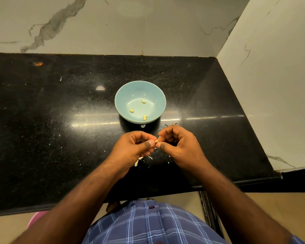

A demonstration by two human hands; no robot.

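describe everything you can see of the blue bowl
The blue bowl is round, pale blue, smooth and glossy, like glazed ceramic or plastic. It stands upright on the black counter, near its middle. Inside lie three small yellowish pieces, apart from one another. A white scrap lies on the counter at its near side. The left hand and right hand, pinching a small pale piece between them, are nearer the person and do not touch it.

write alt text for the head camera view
A left hand and a right hand pinch a small pale clove between their fingertips over a black counter. Beyond them stands a light blue bowl holding three yellowish pieces; white peel scraps lie on the counter below the hands.
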